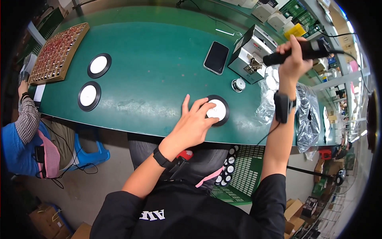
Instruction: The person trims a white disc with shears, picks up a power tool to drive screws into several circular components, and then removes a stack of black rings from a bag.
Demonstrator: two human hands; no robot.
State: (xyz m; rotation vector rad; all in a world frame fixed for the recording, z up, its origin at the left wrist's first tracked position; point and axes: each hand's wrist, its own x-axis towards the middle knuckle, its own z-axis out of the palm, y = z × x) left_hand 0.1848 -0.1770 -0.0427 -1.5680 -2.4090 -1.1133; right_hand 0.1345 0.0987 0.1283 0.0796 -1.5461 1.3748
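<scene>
My left hand rests on a round disc with a black rim and white centre, near the table's front edge. Its fingers are spread, with thumb and fingertips touching the disc's face. Raised at the right, my right hand is wrapped round a black corded electric screwdriver. The screwdriver's narrower end points left, towards a silver box-shaped screw feeder. A small round metal part stands on the table between the feeder and the disc.
Two similar discs lie at the left beside a partitioned tray of small parts. A phone lies by the feeder. Clear plastic bags cover the right end. A green crate is below the edge. Another person sits far left.
</scene>
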